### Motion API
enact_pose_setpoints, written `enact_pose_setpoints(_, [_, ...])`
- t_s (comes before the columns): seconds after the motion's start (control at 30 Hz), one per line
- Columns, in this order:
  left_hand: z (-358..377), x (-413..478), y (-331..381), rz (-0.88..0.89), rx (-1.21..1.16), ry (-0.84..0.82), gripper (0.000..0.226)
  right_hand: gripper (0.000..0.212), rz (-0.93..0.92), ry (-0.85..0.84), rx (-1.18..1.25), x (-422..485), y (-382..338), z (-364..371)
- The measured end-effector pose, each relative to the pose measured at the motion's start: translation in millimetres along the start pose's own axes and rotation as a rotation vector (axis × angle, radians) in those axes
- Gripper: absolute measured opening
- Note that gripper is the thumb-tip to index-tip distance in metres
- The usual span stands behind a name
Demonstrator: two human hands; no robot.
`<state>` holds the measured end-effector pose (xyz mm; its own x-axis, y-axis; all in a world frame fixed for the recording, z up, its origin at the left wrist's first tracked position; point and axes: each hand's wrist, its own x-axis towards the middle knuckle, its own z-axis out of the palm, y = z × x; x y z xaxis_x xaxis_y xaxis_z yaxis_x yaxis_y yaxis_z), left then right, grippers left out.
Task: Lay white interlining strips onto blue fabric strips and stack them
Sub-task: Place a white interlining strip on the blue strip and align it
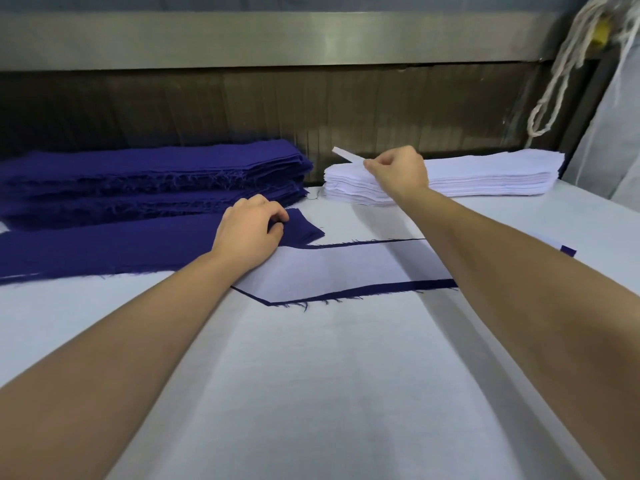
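Observation:
A tall pile of blue fabric strips (149,174) lies at the back left. A pile of white interlining strips (485,174) lies at the back right. My left hand (247,232) grips the end of a single blue strip (104,247) spread in front of the blue pile. My right hand (398,171) pinches the end of a white interlining strip (346,154), lifted off the white pile. Closer to me lies a blue strip covered with white interlining (346,268), with only its blue edges showing.
The work surface (329,393) is covered in white cloth. A dark slot under a metal housing (277,39) runs along the back. White cords (561,74) hang at the right rear.

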<state>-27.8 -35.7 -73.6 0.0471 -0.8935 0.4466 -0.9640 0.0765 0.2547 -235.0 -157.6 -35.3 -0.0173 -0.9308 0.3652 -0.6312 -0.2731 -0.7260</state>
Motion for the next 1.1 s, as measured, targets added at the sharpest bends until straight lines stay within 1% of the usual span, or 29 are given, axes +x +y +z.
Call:
enact_pose_setpoints(0.03, [-0.1,-0.1,0.4,0.005,0.003,-0.001,0.024,0.019,0.004,-0.013,0.018,-0.3,0.4,-1.0])
enact_pose_setpoints(0.1, [-0.2,-0.8,1.5,0.021,0.014,-0.002,0.024,0.018,-0.017,-0.018,-0.029,-1.1,2.1,-1.5])
enact_pose_setpoints(0.17, [-1.3,-0.9,2.5,0.038,0.022,0.009,0.025,0.016,-0.044,0.010,-0.081,-2.3,2.4,-0.5])
enact_pose_setpoints(0.23, [-3.0,-0.9,3.3,0.061,0.029,0.030,0.028,0.015,-0.113,0.065,-0.142,-5.9,-1.3,0.7])
enact_pose_setpoints(0.3, [-4.9,-0.8,5.6,0.095,-0.012,0.062,0.037,0.017,-0.244,0.096,-0.228,-13.9,-9.3,2.8])
enact_pose_setpoints(0.43, [-8.9,-2.8,16.7,0.132,-0.259,0.107,0.065,0.020,-0.602,0.036,-0.389,-44.6,-26.9,10.8])
enact_pose_setpoints(0.5, [-9.3,-5.5,20.5,0.136,-0.376,0.099,0.073,0.022,-0.784,0.018,-0.444,-62.2,-33.2,17.0])
enact_pose_setpoints(0.57, [-9.8,-6.0,23.8,0.106,-0.452,0.071,0.069,0.022,-0.922,0.009,-0.504,-77.1,-36.3,21.1])
enact_pose_setpoints(0.63, [-11.3,-3.9,26.4,0.040,-0.459,0.048,0.053,0.023,-0.993,0.030,-0.539,-84.7,-35.7,22.0])
enact_pose_setpoints(0.67, [-12.0,-3.9,27.3,0.003,-0.465,0.053,0.046,0.024,-0.987,0.034,-0.556,-86.1,-34.6,21.2])
enact_pose_setpoints(0.73, [-14.1,-5.3,28.5,-0.080,-0.540,0.077,0.044,0.028,-0.907,0.013,-0.599,-83.6,-30.4,19.2])
enact_pose_setpoints(0.87, [-24.8,-8.4,33.0,-0.248,-0.822,0.079,0.034,0.038,-0.683,0.006,-0.669,-69.8,-12.7,11.4])
enact_pose_setpoints(0.97, [-33.8,-9.0,37.8,-0.361,-0.991,0.108,0.021,0.036,-0.499,0.035,-0.670,-59.1,2.7,-0.6])
enact_pose_setpoints(1.07, [-38.2,-11.0,37.0,-0.423,-0.997,0.132,0.031,0.031,-0.370,0.097,-0.700,-47.6,18.0,-20.8])
enact_pose_setpoints(1.1, [-39.2,-12.9,35.7,-0.438,-0.998,0.136,0.029,0.030,-0.335,0.106,-0.714,-44.3,23.9,-29.6])
